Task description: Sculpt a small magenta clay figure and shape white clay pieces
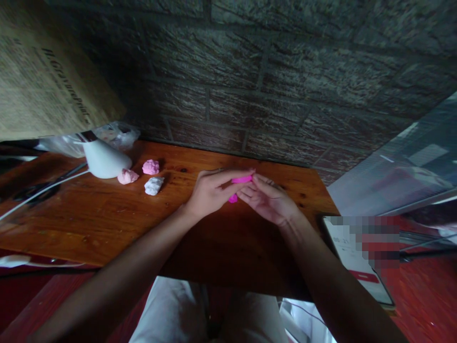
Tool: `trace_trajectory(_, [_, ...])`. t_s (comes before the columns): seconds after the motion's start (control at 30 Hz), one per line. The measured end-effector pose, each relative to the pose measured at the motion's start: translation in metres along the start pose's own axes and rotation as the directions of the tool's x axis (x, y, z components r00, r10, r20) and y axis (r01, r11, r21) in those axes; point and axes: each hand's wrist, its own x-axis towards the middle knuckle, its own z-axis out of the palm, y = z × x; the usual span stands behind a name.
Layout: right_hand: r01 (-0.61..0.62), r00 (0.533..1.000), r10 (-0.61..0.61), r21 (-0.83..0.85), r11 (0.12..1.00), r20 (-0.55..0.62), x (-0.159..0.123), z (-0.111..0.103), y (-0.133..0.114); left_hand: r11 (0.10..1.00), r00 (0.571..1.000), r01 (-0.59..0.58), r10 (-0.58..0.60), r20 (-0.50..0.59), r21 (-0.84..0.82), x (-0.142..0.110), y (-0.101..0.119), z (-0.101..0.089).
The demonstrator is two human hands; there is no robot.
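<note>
My left hand (211, 190) and my right hand (270, 201) meet over the middle of the wooden table. Between their fingertips they pinch a bright magenta strip of what looks like modelling clay (242, 179). Just below it, partly covered by my fingers, shows a second magenta lump (233, 198); whether it joins the strip or lies on the table I cannot tell. Off to the left rest a pink lump (151, 166), a paler pink lump (128, 176) and a white lump (154, 186), all rough and crumpled.
A lamp with a white base (103, 157) and a newsprint shade (53, 81) stands at the left, its cable crossing the wooden table (89, 224). Crumpled clear plastic (119, 135) lies behind it. The brick-patterned wall (235, 85) borders the back. A tablet-like screen (352, 257) sits at the right.
</note>
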Motion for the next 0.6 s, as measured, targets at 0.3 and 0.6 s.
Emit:
trace_trajectory(0.3, [-0.034,0.989,0.035,-0.008,0.999,0.142,-0.003,0.004,0.003,0.991,0.958,-0.084,0.109,0.264,-0.103,0.007,-0.008,-0.004])
trace_trajectory(0.6, [0.060,0.995,-0.047,-0.165,0.984,0.083,0.001,0.010,0.009,0.975,0.942,-0.216,0.194,0.273,0.054,0.004,-0.015,0.000])
